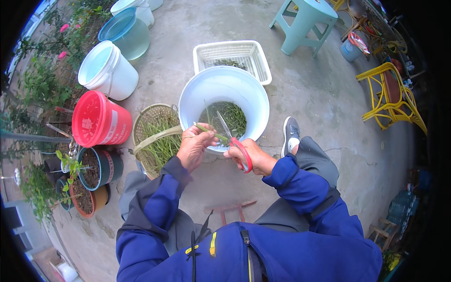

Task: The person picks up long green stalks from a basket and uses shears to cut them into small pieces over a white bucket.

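My left hand [196, 144] pinches a thin bunch of green stems [215, 133] above the near rim of a large white bucket [225, 79]. Red-handled scissors [242, 149] are in my right hand [253, 157], their blades parted slightly at most and pointing away from me over the bucket. The stems' right end lies close to the blades; whether they touch is unclear. Cut green pieces [234, 118] cover the bucket's bottom. Left of it, a woven basket [141, 132] with a broad handle holds long green stalks [164, 144].
A white plastic basket [259, 67] with some greens stands behind the bucket. Water-filled buckets [121, 75], a red bucket [114, 121] and potted plants [105, 167] line the left. A light-blue stool [306, 21] and a yellow-framed chair [393, 95] stand at right.
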`<action>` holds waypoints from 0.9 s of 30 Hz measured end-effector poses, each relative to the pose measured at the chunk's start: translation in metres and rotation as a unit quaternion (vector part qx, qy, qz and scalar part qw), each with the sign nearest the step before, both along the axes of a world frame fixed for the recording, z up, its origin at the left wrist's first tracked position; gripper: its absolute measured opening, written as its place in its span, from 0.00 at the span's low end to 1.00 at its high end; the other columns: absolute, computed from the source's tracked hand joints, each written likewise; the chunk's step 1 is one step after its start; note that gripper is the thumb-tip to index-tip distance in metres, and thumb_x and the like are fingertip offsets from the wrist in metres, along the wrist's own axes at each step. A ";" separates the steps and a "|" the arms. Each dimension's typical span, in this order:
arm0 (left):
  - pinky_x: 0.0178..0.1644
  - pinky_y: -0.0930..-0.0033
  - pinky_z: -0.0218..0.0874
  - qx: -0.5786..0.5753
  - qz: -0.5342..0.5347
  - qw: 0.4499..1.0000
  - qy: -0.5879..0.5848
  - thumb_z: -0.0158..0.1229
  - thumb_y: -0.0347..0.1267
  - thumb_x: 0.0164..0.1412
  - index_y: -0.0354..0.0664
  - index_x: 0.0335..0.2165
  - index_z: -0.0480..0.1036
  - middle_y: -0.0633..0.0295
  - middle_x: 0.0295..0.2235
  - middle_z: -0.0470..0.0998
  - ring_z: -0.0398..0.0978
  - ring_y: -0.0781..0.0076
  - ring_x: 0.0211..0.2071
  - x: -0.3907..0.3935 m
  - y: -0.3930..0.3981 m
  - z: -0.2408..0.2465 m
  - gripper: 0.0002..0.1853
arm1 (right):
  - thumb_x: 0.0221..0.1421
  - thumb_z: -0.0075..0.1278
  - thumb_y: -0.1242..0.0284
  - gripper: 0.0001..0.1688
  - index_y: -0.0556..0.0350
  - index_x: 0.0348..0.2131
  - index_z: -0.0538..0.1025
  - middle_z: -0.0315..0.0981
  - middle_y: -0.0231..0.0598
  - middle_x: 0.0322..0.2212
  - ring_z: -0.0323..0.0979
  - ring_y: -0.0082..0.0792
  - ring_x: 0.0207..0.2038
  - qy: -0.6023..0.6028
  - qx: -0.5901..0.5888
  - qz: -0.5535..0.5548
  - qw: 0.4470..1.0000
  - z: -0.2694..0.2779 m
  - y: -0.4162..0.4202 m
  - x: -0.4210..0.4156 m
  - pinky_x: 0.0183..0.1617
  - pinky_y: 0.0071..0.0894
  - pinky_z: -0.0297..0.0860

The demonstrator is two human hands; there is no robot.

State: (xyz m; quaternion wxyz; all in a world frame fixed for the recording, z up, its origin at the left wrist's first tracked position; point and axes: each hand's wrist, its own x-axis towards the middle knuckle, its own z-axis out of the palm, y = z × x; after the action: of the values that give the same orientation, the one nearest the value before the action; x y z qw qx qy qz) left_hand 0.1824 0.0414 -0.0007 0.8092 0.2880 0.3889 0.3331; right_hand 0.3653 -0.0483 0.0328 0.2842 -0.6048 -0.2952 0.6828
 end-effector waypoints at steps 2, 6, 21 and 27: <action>0.28 0.77 0.72 0.005 0.010 1.000 0.010 0.56 0.19 0.57 0.37 0.36 0.71 0.59 0.31 0.77 0.78 0.72 0.27 -0.003 0.003 -0.002 0.07 | 0.48 0.55 0.64 0.18 0.59 0.16 0.71 0.65 0.31 0.13 0.64 0.24 0.16 0.010 0.009 -0.010 1.000 0.001 0.000 0.001 0.19 0.28 0.59; 0.27 0.77 0.70 0.011 0.011 0.999 0.042 0.55 0.21 0.59 0.36 0.37 0.71 0.59 0.30 0.77 0.77 0.74 0.26 -0.004 0.005 -0.001 0.06 | 0.48 0.56 0.64 0.19 0.59 0.16 0.70 0.64 0.31 0.14 0.64 0.24 0.16 -0.003 0.036 -0.014 0.999 0.007 0.001 0.004 0.20 0.27 0.59; 0.26 0.77 0.71 0.020 -0.064 0.998 0.017 0.56 0.23 0.60 0.33 0.36 0.72 0.59 0.30 0.77 0.76 0.75 0.24 -0.001 -0.005 0.004 0.05 | 0.47 0.60 0.54 0.24 0.53 0.20 0.69 0.60 0.29 0.15 0.63 0.23 0.16 0.068 -0.003 -0.026 0.997 0.002 0.006 0.005 0.18 0.23 0.57; 0.26 0.77 0.71 0.025 -0.083 0.996 0.017 0.57 0.23 0.59 0.34 0.36 0.73 0.59 0.30 0.78 0.76 0.76 0.25 0.000 -0.011 -0.002 0.06 | 0.50 0.58 0.54 0.25 0.53 0.17 0.69 0.58 0.25 0.15 0.58 0.20 0.18 0.050 0.006 -0.014 0.999 0.007 0.007 0.005 0.22 0.24 0.57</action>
State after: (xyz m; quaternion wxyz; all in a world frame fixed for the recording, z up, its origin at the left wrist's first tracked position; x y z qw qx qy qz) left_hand 0.1821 0.0306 -0.0024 0.8199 0.3451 0.3692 0.2690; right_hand 0.3699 -0.0415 0.0396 0.3118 -0.5723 -0.2758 0.7065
